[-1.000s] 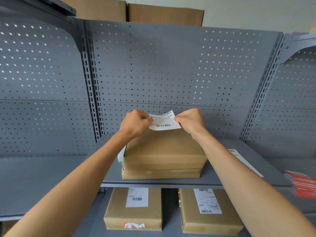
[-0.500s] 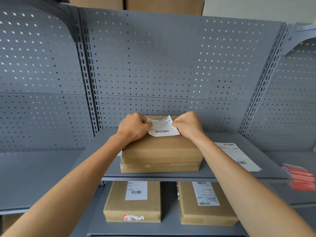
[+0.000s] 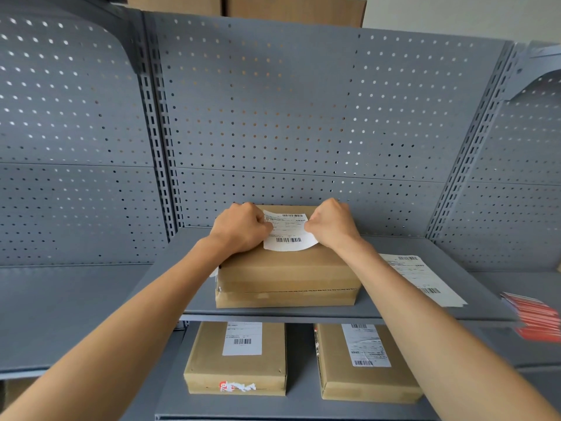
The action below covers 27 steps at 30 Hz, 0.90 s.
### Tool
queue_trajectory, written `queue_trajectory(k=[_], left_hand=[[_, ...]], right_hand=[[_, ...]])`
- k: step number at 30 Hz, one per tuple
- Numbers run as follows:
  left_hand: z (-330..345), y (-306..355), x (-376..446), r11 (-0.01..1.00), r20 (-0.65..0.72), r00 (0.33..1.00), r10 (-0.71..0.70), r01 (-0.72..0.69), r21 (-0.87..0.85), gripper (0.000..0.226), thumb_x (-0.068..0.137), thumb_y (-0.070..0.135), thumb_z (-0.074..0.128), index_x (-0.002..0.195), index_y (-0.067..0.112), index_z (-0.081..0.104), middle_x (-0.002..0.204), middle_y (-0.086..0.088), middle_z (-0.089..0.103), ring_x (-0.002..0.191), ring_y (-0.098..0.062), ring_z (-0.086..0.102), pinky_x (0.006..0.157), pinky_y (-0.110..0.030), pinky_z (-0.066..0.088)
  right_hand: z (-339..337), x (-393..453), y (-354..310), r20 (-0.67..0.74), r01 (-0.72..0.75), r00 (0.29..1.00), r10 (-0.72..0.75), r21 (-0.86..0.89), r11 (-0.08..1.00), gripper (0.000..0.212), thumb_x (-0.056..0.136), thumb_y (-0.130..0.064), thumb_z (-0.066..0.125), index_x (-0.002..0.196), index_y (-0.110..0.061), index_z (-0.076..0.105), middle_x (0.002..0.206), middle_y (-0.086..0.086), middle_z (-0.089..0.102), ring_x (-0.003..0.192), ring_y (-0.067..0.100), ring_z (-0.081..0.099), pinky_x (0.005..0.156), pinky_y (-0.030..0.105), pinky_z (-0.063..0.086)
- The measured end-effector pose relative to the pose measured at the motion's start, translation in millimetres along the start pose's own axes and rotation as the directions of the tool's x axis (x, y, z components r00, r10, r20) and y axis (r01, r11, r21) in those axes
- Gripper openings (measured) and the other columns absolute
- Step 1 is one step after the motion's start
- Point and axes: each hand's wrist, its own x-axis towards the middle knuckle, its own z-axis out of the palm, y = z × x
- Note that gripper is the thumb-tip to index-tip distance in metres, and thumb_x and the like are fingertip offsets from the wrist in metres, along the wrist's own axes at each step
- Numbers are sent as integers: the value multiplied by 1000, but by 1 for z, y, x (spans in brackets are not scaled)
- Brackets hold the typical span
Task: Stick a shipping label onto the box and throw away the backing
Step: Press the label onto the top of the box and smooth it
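On the lower shelf, nearest me, two labelled brown cardboard boxes (image 3: 236, 358) lie flat, out of play. Above, the plain brown cardboard box (image 3: 288, 275) sits at the grey metal shelf (image 3: 170, 268) front edge, top face up for labelling. Left hand (image 3: 239, 229) and right hand (image 3: 332, 224) each pinch one side edge of the white barcoded shipping label (image 3: 288, 235), grip closed on paper, stretching it flat over the lid; I judge this alignment before pressing. A spare white label sheet (image 3: 422, 278) waits right.
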Motion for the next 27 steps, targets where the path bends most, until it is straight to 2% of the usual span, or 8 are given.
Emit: queue_trajectory(k=[7, 10, 13, 15, 17, 19, 23, 27], left_hand=[[0, -2, 3, 996, 12, 999, 53, -53, 65, 38, 91, 30, 59, 55, 19, 49, 76, -5, 63, 63, -23, 49, 56, -29, 38], [-6, -2, 6, 994, 5, 1000, 26, -26, 102, 38, 90, 35, 58, 58, 15, 52, 65, -3, 58, 61, -26, 51, 55, -28, 40], [-21, -2, 27, 998, -128, 990, -58, 60, 16, 43, 89, 40, 54, 57, 13, 44, 57, -3, 48, 57, -29, 47, 57, -29, 41], [-27, 3, 44, 995, -162, 982, -98, 91, -48, 43, 92, 45, 50, 66, 10, 55, 67, -5, 59, 71, -31, 57, 71, -36, 49], [-21, 11, 58, 992, -127, 985, -121, 123, 10, 49, 95, 53, 44, 98, 14, 72, 100, -10, 69, 105, -35, 60, 97, -53, 45], [-4, 17, 65, 985, -50, 990, -132, 137, 104, 59, 97, 60, 40, 128, 18, 66, 132, -11, 59, 132, -35, 45, 105, -63, 33], [28, 12, 69, 957, 121, 970, -209, 177, 229, 63, 100, 60, 28, 139, 20, 57, 147, -10, 46, 142, -33, 32, 106, -64, 31], [37, 5, 74, 950, 159, 963, -217, 171, 261, 56, 100, 49, 28, 138, 19, 57, 147, -9, 45, 142, -33, 30, 105, -62, 36]], right_hand=[[-1, 5, 1, 62, -12, 998, 13, -21, 1000, 41, 70, 5, 55, 47, -15, 27, 44, 0, 22, 46, 18, 20, 43, 24, 15], [-10, 20, 10, 136, -32, 990, 37, -41, 999, 39, 78, -15, 66, 50, -14, 39, 47, 2, 34, 49, 20, 29, 51, 27, 25], [-17, 37, 14, 61, -3, 998, 7, -76, 997, 54, 87, -38, 63, 49, -19, 30, 45, -2, 28, 52, 25, 37, 53, 32, 26], [-12, 45, 9, 19, 17, 1000, -14, -140, 990, 54, 90, -52, 57, 53, -18, 36, 50, -2, 37, 61, 28, 49, 54, 32, 31], [3, 51, 0, 59, 12, 998, 2, -235, 972, 53, 90, -64, 49, 69, -16, 55, 73, 3, 60, 82, 30, 59, 66, 35, 45], [18, 55, -7, 123, -23, 991, 62, -297, 955, 61, 90, -72, 40, 93, -16, 64, 107, 9, 67, 109, 33, 58, 93, 49, 47], [36, 60, -6, 197, -118, 959, 204, -377, 919, 80, 90, -77, 28, 140, -19, 50, 153, 15, 39, 141, 41, 31, 108, 62, 28], [42, 66, 1, 224, -156, 940, 256, -387, 909, 82, 92, -74, 23, 150, -19, 39, 163, 15, 21, 147, 41, 19, 111, 63, 25]])
